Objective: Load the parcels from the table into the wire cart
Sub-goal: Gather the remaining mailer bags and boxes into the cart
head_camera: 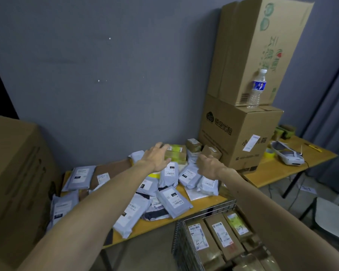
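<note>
Several grey poly-bag parcels point(174, 200) and small brown boxes lie on the yellow table point(205, 200). At the back of the table stands a stack of brown boxes with yellow-green tape point(178, 153). My left hand point(156, 156) reaches over it, fingers spread and touching its left end. My right hand point(207, 165) hovers just right of the stack, fingers loosely curled, holding nothing. The wire cart point(186, 231) stands at the lower right in front of the table, with several brown labelled boxes point(221, 233) inside.
A big cardboard box point(14, 182) stands at the left. Two stacked large cartons point(241, 137) rise at the table's right back, with a water bottle point(256, 89) on the lower one. A second table point(278, 171) at right carries a tape dispenser and small items.
</note>
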